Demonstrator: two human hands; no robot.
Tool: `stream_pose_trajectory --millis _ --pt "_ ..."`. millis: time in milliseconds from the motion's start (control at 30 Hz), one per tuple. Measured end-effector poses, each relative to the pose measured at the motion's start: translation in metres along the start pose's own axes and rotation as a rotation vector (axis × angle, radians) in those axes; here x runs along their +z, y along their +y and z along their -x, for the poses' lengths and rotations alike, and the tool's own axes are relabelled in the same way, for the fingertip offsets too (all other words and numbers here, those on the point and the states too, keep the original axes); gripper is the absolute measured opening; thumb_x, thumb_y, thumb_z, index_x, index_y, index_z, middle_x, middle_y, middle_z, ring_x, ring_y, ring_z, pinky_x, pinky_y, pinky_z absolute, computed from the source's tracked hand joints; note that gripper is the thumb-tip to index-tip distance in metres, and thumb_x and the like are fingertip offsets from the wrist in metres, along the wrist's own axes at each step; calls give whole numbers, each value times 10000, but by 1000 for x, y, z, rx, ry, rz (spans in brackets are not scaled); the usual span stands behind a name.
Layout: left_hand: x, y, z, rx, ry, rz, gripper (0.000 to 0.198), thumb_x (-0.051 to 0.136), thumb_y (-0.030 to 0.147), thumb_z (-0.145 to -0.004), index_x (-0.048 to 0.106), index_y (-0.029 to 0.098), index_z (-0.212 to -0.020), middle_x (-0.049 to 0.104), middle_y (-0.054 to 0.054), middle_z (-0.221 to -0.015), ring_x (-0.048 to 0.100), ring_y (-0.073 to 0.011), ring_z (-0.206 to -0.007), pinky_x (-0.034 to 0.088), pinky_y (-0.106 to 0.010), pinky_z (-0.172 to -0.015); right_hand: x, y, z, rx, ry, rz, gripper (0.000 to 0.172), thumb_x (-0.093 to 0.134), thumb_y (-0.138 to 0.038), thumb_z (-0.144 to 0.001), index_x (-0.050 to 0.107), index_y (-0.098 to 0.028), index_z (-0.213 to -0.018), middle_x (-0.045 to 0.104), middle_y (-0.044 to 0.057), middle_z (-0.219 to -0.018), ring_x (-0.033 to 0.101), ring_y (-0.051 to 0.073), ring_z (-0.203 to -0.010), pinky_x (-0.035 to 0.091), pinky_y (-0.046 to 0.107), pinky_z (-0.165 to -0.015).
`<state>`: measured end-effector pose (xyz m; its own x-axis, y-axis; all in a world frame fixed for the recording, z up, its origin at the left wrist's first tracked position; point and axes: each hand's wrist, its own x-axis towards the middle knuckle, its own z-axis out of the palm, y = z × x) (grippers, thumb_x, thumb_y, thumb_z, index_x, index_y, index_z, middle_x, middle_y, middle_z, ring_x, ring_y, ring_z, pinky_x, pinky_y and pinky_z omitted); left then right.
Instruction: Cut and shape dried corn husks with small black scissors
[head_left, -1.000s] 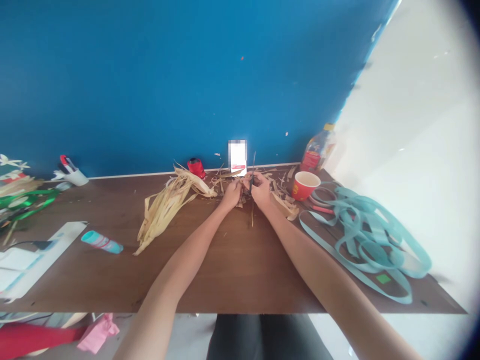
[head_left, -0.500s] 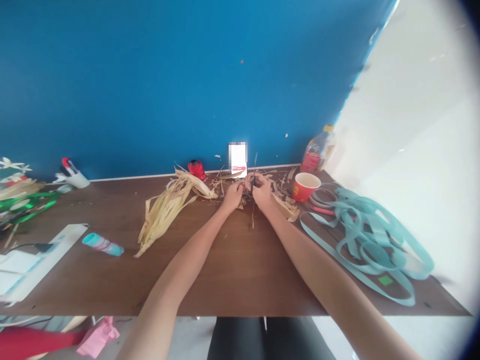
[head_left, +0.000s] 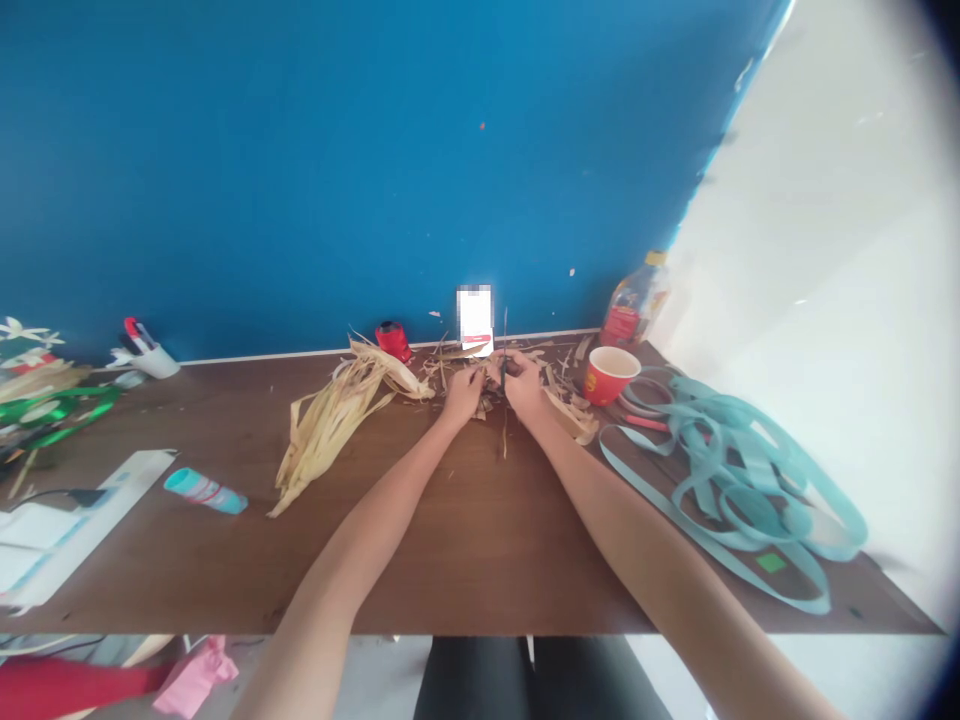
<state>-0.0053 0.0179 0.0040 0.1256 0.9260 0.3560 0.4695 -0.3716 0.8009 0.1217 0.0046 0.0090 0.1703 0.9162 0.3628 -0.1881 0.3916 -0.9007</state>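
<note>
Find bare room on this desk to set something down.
Bare wood shows on the brown wooden desktop between your forearms, and between the pale dried husk bundle and teal plastic tube. Crowded: around your hands, and at the pale blue ribbon coil.

Left hand (head_left: pixel 463 392), right hand (head_left: pixel 523 388) amid dried husks (head_left: pixel 334 430)

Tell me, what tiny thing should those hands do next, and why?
Probably the left hand should pinch the pale dry husk scraps tighter, because they lie loose on the table near it, while the right hand stays close to the thin dark upright strip between the hands.
</note>
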Motion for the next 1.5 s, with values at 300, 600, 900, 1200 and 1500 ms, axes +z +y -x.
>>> stream_pose_trajectory --millis 300,600,900,1200,1500 --pt "-1 7 5 -6 86 24 258 435 275 -888 570 173 -693 536 2 -574 510 -139 -590 367 -246 -612 0 11 -2 -88 -12 57 346 732 -278 -668 647 -187 -992 671 12 -744 612 144 -645 530 289 -645" --pt "-3 11 7 -19 185 -13 193 511 282 -874 666 173 -838 660 -25 -711 566 -140 -627 403 -245 -632 -1 12 0 -139 6 193 375 718 -292 -688 652 -196 -1045 711 39 -841 670 187 -767 550 326 -740" --pt "-3 1 3 -52 177 27 219 535 298 -846 696 156 -803 661 -30 -642 585 -146 -590 415 -243 -602 -1 12 0 -153 -23 204 396 728 -309 -675 656 -193 -1047 716 36 -823 668 187 -744 548 321 -713" --pt "-6 9 7 -68 220 -124 175 567 275 -808 658 173 -698 650 -28 -640 546 -143 -581 368 -257 -605 0 6 3 -135 -65 250 378 723 -331 -676 658 -185 -1019 690 18 -764 645 170 -699 532 295 -674" --pt "-4 14 10 -102 232 -219 153 558 277 -829 654 188 -749 664 -47 -692 563 -167 -631 372 -269 -645 -1 9 2 -172 -49 328 390 698 -301 -679 657 -181 -1047 679 17 -778 625 164 -695 518 293 -683"
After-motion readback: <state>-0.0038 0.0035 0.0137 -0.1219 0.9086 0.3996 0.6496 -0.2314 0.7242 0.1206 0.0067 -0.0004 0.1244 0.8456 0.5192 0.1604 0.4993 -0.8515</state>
